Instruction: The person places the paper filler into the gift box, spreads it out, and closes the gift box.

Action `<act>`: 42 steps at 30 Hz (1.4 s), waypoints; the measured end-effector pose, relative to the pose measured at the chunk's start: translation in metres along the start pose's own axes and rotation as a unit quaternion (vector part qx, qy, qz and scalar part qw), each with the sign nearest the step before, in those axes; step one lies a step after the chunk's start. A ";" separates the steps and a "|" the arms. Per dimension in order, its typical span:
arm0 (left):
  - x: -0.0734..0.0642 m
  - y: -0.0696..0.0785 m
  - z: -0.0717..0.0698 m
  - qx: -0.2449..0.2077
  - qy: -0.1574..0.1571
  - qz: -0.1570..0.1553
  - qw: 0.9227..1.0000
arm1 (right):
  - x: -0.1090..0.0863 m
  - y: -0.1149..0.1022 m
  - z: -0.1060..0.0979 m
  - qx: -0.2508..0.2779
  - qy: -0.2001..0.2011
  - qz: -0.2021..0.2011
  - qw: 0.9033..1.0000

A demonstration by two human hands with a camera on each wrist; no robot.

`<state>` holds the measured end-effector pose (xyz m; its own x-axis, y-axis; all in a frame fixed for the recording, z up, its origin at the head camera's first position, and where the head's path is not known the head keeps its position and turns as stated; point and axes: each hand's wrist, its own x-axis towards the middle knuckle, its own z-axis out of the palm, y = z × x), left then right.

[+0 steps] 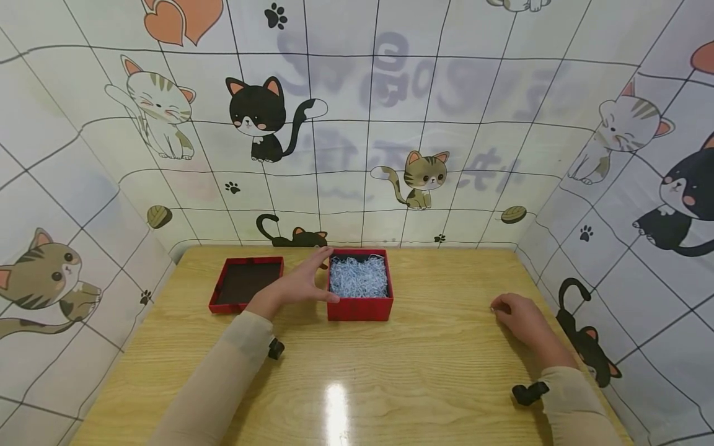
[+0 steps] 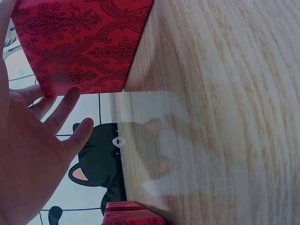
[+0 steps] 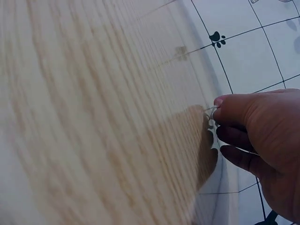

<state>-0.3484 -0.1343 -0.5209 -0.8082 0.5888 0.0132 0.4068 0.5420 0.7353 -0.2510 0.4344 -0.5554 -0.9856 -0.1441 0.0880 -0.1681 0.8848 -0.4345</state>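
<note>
A red box [image 1: 359, 308] filled with pale blue shredded paper [image 1: 358, 277] stands near the table's far edge. My left hand [image 1: 301, 282] spreads along its left side, thumb at the front corner and a fingertip at the back corner. Seen from the left wrist, the box [image 2: 84, 44] has a dark floral pattern, and the left hand's fingers [image 2: 63, 110] reach its lower edge fairly straight. Over the table's right side, my right hand [image 1: 524, 322] pinches a small, thin, shiny loop-like thing [image 3: 212, 114] between thumb and forefinger; its kind is unclear.
A red lid [image 1: 248, 285] with a dark inside lies upturned left of the box, by the left wrist. The wooden table [image 1: 440, 365] is enclosed at the back and sides by a white cat-patterned sheet [image 1: 346, 136].
</note>
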 end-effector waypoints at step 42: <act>0.003 -0.002 0.001 -0.001 -0.006 -0.012 1.000 | 0.100 -0.184 -0.018 0.142 0.023 -0.132 0.981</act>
<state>-0.3514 -0.1328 -0.5228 -0.8129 0.5823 -0.0121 0.3863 0.5546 0.7370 -0.3187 0.2651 -0.4510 -0.9069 -0.3245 0.2689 -0.4207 0.6600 -0.6224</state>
